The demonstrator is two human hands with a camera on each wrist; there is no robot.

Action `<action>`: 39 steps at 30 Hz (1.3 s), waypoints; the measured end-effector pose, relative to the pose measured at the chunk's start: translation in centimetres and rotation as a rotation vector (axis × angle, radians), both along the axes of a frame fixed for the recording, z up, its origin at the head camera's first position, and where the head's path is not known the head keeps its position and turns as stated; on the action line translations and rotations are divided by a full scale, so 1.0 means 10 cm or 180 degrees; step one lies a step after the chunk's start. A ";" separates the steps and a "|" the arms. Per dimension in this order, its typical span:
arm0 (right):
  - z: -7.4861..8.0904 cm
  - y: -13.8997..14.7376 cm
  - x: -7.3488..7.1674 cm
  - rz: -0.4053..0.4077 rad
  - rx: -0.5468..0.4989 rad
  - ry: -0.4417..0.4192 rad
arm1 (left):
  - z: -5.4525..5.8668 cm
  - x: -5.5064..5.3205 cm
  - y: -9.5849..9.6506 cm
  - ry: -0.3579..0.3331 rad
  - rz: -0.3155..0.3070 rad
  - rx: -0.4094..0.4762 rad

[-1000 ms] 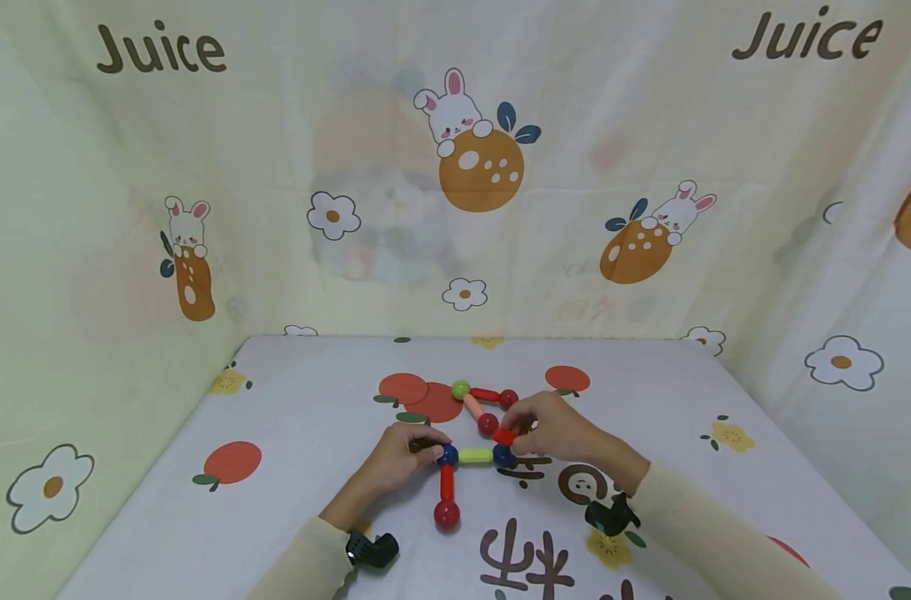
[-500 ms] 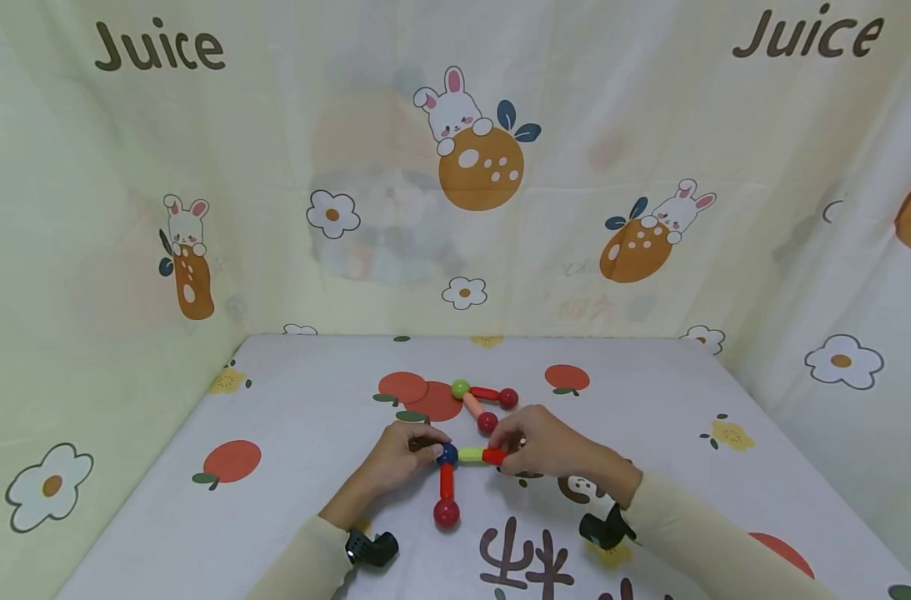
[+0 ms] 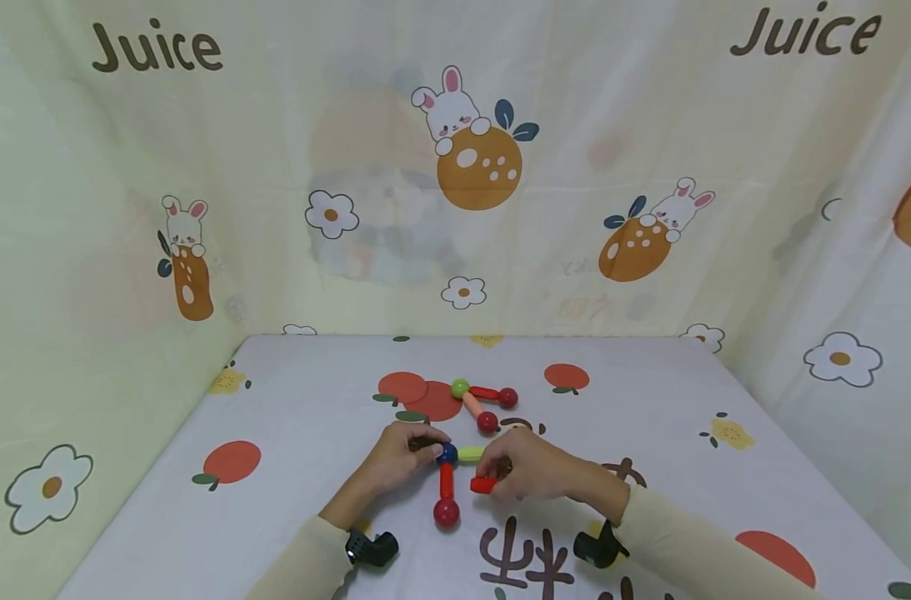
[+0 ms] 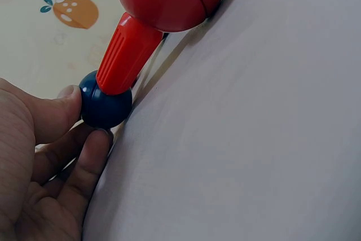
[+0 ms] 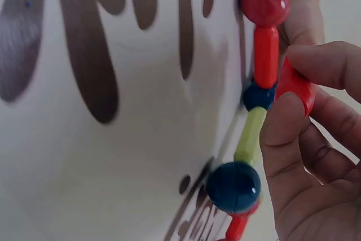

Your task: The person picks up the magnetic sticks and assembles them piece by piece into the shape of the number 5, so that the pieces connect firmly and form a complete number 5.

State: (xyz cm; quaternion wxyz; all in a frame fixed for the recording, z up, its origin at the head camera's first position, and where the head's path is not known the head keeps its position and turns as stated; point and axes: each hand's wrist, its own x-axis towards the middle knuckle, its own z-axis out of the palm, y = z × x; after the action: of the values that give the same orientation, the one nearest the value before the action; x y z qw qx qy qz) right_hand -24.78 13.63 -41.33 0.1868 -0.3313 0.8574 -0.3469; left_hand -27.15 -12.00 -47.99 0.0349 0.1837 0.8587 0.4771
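A joined piece lies on the table: a red ball (image 3: 447,513), a red rod (image 3: 446,481), a blue ball (image 3: 447,454), a yellow-green rod (image 3: 471,454) and a second blue ball (image 5: 233,187). My left hand (image 3: 402,457) pinches the first blue ball, as the left wrist view shows, between thumb and fingers. My right hand (image 3: 530,467) pinches a loose red rod (image 3: 483,485) by thumb and fingertips, just right of the red rod in the piece. From the head view, this hand hides the second blue ball.
Behind the hands lies another joined piece: a green ball (image 3: 460,388) with a red rod (image 3: 486,393) and a peach rod (image 3: 473,406), each ending in a red ball (image 3: 508,397). A printed cloth (image 3: 312,375) covers the table; a patterned curtain (image 3: 380,317) rises behind.
My right hand has brought the loose red rod from above the second blue ball leftward and toward me, turning it sideways. My left hand stays on the first blue ball.
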 end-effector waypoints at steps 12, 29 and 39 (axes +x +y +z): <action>-0.08 -0.09 0.09 0.0114 0.0064 -0.0215 | 0.00 0.00 0.00 0.0000 -0.0009 0.0033; -0.16 -0.14 0.12 0.0234 0.0047 -0.0277 | -0.01 -0.01 0.00 0.0016 -0.0017 0.0018; -0.17 -0.13 0.12 0.0234 0.0058 -0.0293 | 0.00 0.00 -0.01 0.0007 -0.0002 0.0024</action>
State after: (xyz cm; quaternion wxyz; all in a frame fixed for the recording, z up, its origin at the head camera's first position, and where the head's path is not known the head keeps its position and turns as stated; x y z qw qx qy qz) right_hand -23.60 12.29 -43.00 0.2417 -0.3446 0.8382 -0.3468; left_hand -27.20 -12.05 -47.98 0.0334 0.1846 0.8569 0.4802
